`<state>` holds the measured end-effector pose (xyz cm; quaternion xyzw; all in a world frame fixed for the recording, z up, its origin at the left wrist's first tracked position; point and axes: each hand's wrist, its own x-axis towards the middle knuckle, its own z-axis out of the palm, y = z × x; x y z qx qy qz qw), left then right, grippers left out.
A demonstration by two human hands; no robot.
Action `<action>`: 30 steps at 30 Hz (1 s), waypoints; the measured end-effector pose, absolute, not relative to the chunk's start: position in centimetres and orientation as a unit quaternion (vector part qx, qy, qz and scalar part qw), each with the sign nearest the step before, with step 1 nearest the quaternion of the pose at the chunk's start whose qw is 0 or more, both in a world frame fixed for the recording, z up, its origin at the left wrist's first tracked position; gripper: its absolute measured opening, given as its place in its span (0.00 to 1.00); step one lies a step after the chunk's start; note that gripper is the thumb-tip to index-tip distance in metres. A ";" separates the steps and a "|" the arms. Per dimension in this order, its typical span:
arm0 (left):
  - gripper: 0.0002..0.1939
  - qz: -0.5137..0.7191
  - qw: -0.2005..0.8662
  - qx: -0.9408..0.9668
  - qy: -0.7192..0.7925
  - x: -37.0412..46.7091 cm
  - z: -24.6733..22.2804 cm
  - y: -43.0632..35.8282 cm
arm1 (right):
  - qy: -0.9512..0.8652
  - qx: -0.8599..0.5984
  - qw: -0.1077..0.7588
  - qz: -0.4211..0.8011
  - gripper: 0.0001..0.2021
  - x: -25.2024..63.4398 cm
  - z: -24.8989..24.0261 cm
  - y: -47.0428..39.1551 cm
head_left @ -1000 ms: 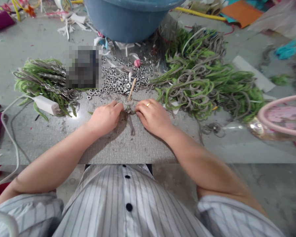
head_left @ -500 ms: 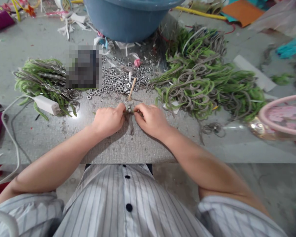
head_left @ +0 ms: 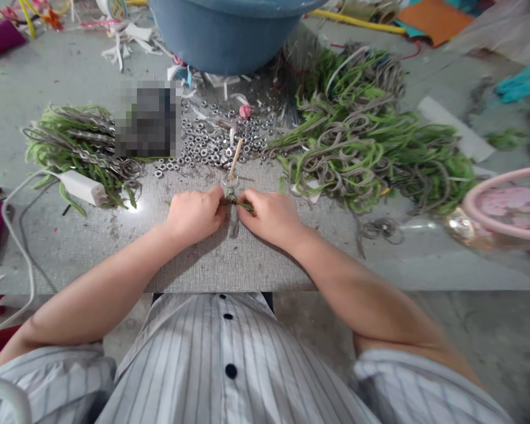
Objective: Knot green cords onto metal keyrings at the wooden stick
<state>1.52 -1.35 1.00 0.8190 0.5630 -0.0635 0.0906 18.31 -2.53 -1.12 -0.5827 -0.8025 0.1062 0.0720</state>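
Observation:
My left hand (head_left: 195, 213) and my right hand (head_left: 269, 215) meet near the front of the table, both with fingers closed in a pinch. Between them is a short green and grey cord (head_left: 246, 206), gripped at either side of a small knotted part. A grey end of it (head_left: 234, 228) hangs down toward me. Just beyond the fingertips, a metal ring (head_left: 230, 181) loops round the foot of a thin wooden stick (head_left: 235, 158) standing up from the table. My fingers hide part of the cord.
Many loose metal nuts (head_left: 207, 144) lie behind the stick, before a blue basin (head_left: 229, 35). A heap of green and grey cords (head_left: 371, 141) spreads at right. Finished-looking cord bundles (head_left: 75, 132) and a white adapter (head_left: 83, 187) lie at left. A pink-rimmed object (head_left: 472, 203) stands far right.
My right hand has shifted slightly, and a green piece of cord now shows at its fingertips. My left hand stays almost where it was.

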 end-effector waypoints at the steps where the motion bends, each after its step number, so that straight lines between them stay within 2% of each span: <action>1: 0.17 -0.066 0.094 0.818 0.564 1.5 1.1 -1.3 | -0.801 -0.584 0.071 0.109 0.08 18.3 -1.1 -2.5; 9: 0.17 -0.074 0.099 0.827 0.548 1.3 1.4 -1.5 | -0.800 -0.585 0.058 0.119 0.08 18.5 -1.2 -2.6; 13: 0.19 -0.068 0.083 0.827 0.552 1.4 1.2 -1.7 | -0.800 -0.586 0.069 0.109 0.12 18.4 -1.1 -2.7; 20: 0.17 -0.079 0.092 0.824 0.554 1.4 1.0 -1.4 | -0.803 -0.585 0.019 0.117 0.11 18.3 -0.6 -2.5; 30: 0.16 -0.120 0.092 0.894 0.423 0.6 1.9 -1.5 | -0.838 -0.522 0.003 0.160 0.08 19.3 -0.1 -2.4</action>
